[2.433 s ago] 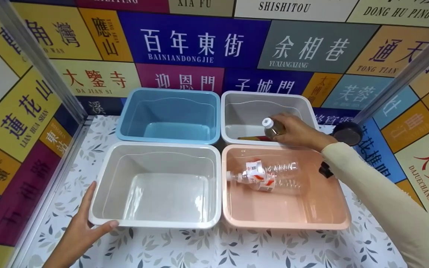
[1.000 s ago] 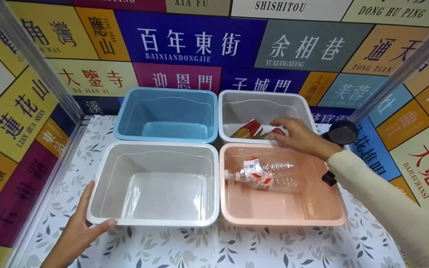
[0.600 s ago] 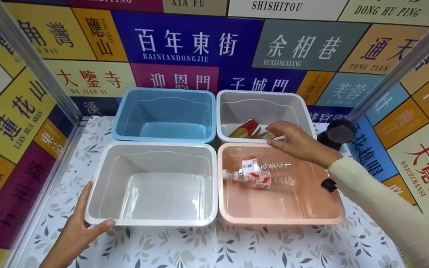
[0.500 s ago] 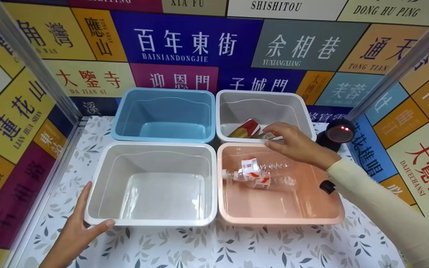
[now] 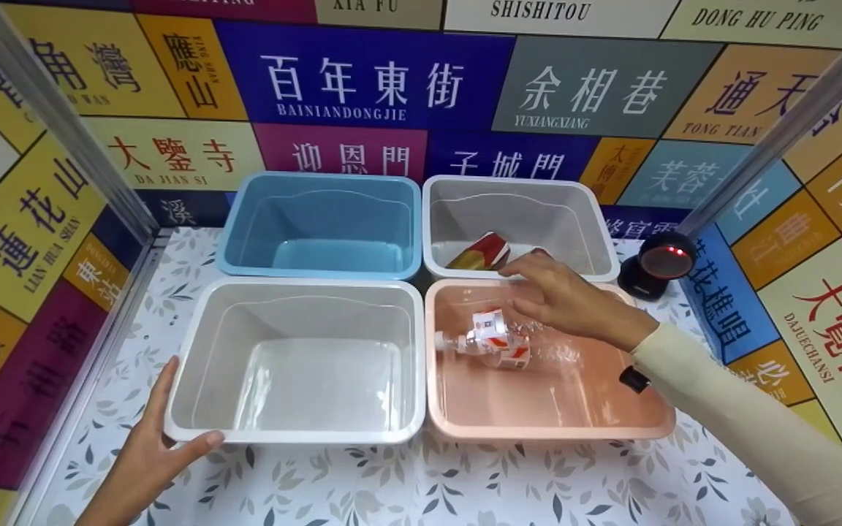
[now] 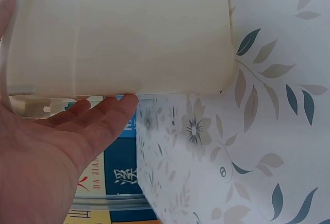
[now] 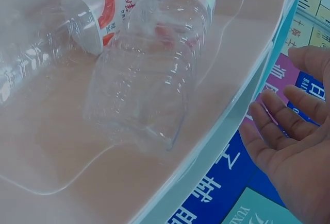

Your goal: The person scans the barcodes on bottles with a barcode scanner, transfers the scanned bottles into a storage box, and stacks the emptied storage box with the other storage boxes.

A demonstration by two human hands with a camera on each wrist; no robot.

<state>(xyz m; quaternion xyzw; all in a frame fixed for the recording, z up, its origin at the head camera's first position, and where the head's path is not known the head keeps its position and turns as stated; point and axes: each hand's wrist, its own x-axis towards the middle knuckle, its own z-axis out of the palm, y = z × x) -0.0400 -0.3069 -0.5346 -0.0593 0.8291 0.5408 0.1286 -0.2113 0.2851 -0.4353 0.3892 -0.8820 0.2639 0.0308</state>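
My left hand rests at the front left corner of the white tub, fingers straight along the outer wall and thumb by the rim. In the left wrist view the fingers touch the tub's side. My right hand holds nothing, hovering with loosely bent fingers over the back of the peach tub. Clear plastic bottles with white and red labels lie inside that tub. Behind, the grey tub contains a red and gold package; the hand partly hides another item.
A blue tub stands at the back left, touching or nearly touching its neighbours. On the right a black scanner-like device with red lights stands on the leaf-patterned cloth. Printed panels and metal posts enclose the space.
Earlier my right hand held a brown bottle with a white cap in the grey tub; it has let go and drawn back over the peach tub. My left hand stays at the corner.
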